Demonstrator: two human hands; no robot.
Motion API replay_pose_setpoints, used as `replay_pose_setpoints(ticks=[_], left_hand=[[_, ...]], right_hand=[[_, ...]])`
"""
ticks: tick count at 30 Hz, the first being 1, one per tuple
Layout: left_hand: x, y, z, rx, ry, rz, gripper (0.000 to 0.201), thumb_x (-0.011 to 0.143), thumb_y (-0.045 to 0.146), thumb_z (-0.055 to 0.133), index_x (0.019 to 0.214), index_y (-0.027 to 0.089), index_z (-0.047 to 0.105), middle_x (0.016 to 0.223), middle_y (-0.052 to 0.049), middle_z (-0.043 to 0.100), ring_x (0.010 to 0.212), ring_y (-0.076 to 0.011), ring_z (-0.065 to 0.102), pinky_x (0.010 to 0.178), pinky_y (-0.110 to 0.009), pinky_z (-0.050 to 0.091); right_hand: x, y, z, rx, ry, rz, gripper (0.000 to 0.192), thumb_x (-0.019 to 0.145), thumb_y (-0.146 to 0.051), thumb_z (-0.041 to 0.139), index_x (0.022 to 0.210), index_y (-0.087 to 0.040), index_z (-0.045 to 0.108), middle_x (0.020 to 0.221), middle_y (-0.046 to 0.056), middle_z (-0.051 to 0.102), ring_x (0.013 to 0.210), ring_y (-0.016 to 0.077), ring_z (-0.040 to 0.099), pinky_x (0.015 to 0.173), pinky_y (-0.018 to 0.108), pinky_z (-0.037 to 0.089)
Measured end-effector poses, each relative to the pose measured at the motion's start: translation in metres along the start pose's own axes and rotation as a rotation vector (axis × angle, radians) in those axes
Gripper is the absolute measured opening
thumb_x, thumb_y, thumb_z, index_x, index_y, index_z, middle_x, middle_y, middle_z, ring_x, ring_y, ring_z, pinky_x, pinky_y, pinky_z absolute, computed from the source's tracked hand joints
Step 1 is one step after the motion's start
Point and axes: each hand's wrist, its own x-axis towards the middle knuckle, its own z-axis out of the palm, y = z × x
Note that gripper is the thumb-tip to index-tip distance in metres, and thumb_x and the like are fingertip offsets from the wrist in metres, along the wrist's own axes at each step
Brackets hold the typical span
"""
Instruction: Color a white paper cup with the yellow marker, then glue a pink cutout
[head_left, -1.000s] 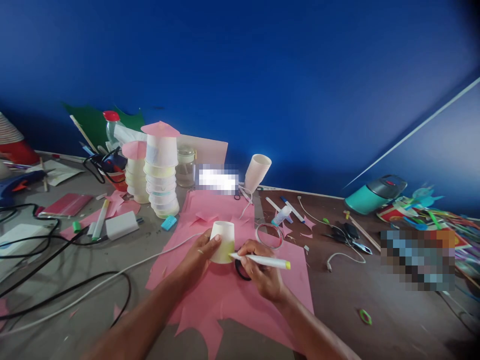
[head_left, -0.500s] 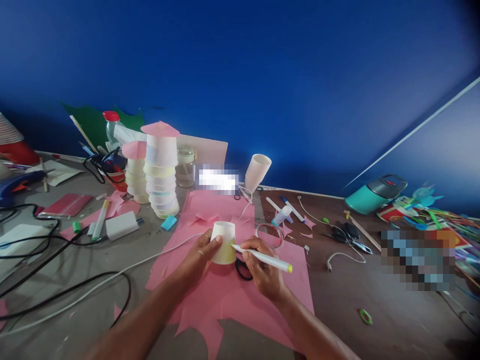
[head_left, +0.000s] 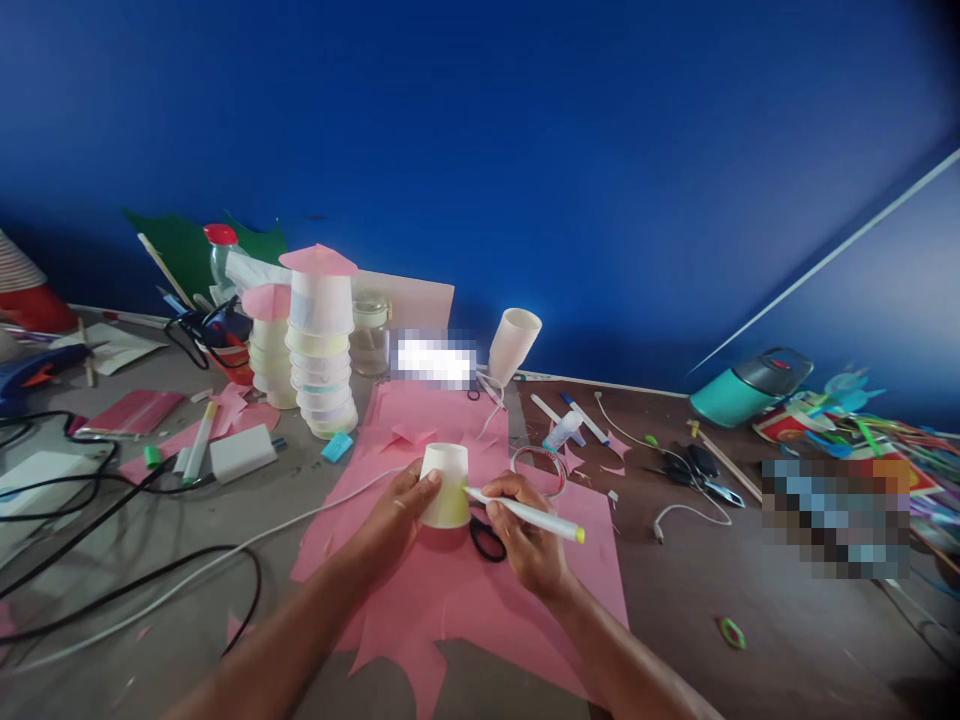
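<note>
While a matte blue wall (head_left: 525,150) fills the background, a grey-brown table (head_left: 750,600) carries a jagged-edged sheet of pink paper (head_left: 457,590). At left centre stands a column of stacked pale cups (head_left: 321,350), capped by a pink paper cone. On the pink sheet an inverted, tapered paper cup (head_left: 445,483), its lower band tinted yellow, is gripped from the left by the left hand (head_left: 397,515), thumb and fingers curled round its wall. Right hand (head_left: 529,540): fingers pinched closed on a slim white marker (head_left: 525,512) with a yellow end cap, tip touching the cup's side. Black scissor handles (head_left: 487,540) lie beneath.
</note>
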Motion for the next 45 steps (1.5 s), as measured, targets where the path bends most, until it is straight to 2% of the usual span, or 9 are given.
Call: replay_pose_setpoints(ticks=[5, 11, 18, 28, 38, 45], left_hand=[[0.001, -0.002, -0.001, -0.041, -0.032, 0.003, 0.034, 0.089, 0.045, 0.067, 0.104, 0.014, 0.067, 0.088, -0.006, 0.065, 0.077, -0.0160, 0.055, 0.070, -0.027, 0.043], [0.000, 0.001, 0.000, 0.020, -0.001, -0.003, 0.035, 0.089, 0.047, 0.066, 0.104, 0.015, 0.067, 0.088, -0.004, 0.063, 0.078, -0.0166, 0.054, 0.070, -0.027, 0.043], [-0.003, 0.006, 0.004, 0.010, -0.004, -0.001, 0.036, 0.087, 0.047, 0.067, 0.102, 0.015, 0.067, 0.084, -0.003, 0.062, 0.077, -0.0166, 0.054, 0.071, -0.028, 0.043], [-0.002, 0.005, 0.004, 0.024, -0.022, -0.001, 0.037, 0.089, 0.047, 0.066, 0.105, 0.014, 0.067, 0.089, -0.006, 0.065, 0.079, -0.0175, 0.055, 0.072, -0.029, 0.044], [-0.001, 0.004, 0.004, 0.016, -0.056, 0.015, 0.035, 0.089, 0.047, 0.066, 0.105, 0.015, 0.064, 0.091, -0.005, 0.064, 0.078, -0.0173, 0.056, 0.070, -0.028, 0.044], [0.000, 0.003, 0.004, -0.008, -0.060, 0.010, 0.035, 0.086, 0.048, 0.069, 0.100, 0.016, 0.065, 0.088, -0.005, 0.066, 0.076, -0.0176, 0.058, 0.068, -0.028, 0.044]], right_hand=[[-0.002, 0.002, 0.001, 0.006, -0.008, -0.032, 0.010, 0.094, -0.024, 0.052, 0.090, -0.024, 0.061, 0.074, 0.000, 0.060, 0.059, 0.0146, 0.056, 0.055, 0.027, 0.045], [-0.003, 0.006, 0.000, 0.004, 0.036, 0.040, 0.013, 0.096, -0.031, 0.053, 0.091, -0.024, 0.062, 0.075, 0.001, 0.062, 0.061, 0.0155, 0.055, 0.054, 0.028, 0.043], [-0.005, 0.007, 0.002, 0.075, 0.056, 0.123, 0.016, 0.095, -0.032, 0.052, 0.090, -0.021, 0.062, 0.070, -0.001, 0.059, 0.053, 0.0123, 0.050, 0.047, 0.025, 0.037], [-0.002, 0.003, 0.002, 0.073, 0.071, 0.099, 0.013, 0.093, -0.031, 0.054, 0.089, -0.022, 0.063, 0.070, -0.001, 0.059, 0.053, 0.0129, 0.051, 0.048, 0.024, 0.039], [-0.002, -0.002, 0.002, 0.021, 0.029, 0.016, 0.009, 0.092, -0.023, 0.052, 0.092, -0.024, 0.061, 0.076, -0.001, 0.062, 0.060, 0.0145, 0.056, 0.055, 0.026, 0.045], [-0.003, -0.004, 0.002, 0.046, -0.025, -0.012, 0.012, 0.094, -0.026, 0.052, 0.089, -0.023, 0.062, 0.072, 0.000, 0.061, 0.059, 0.0155, 0.056, 0.054, 0.027, 0.044]])
